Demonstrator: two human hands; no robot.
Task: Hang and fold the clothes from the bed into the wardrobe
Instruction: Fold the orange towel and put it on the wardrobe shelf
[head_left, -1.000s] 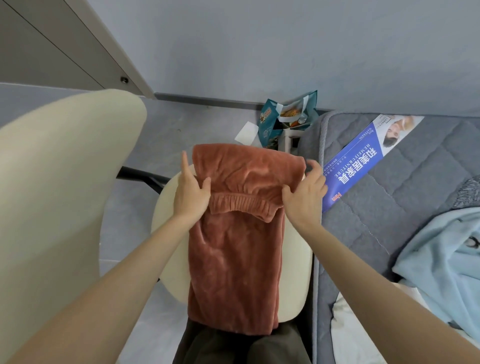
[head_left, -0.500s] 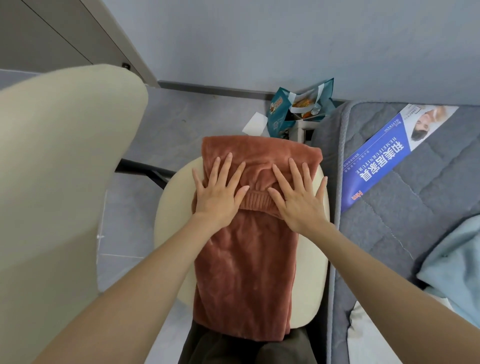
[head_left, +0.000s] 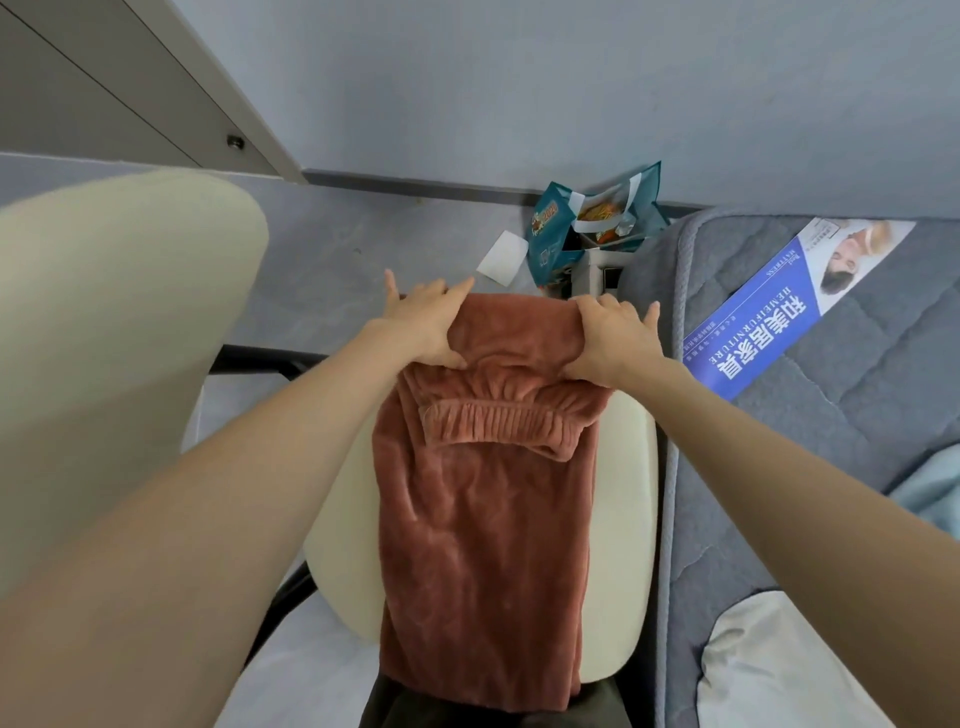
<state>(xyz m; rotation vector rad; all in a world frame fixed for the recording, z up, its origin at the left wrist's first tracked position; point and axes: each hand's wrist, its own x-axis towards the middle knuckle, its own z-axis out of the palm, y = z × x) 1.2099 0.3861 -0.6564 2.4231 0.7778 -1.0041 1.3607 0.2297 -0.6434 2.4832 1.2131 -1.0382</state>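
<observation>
A grey bed (head_left: 831, 415) runs along the right, with a cream chair (head_left: 343, 540) just beside it. Rust-red fleece trousers (head_left: 478, 545) lie lengthwise on the chair seat, their far end doubled back so the elastic waistband (head_left: 498, 421) faces up. Folding seems to be in hand (judging from how the cloth lies). Both arms reach forward; the left hand (head_left: 426, 322) and right hand (head_left: 610, 332) each grasp a corner of the far fold. Next, that fold likely needs drawing toward the near hem, edges level.
</observation>
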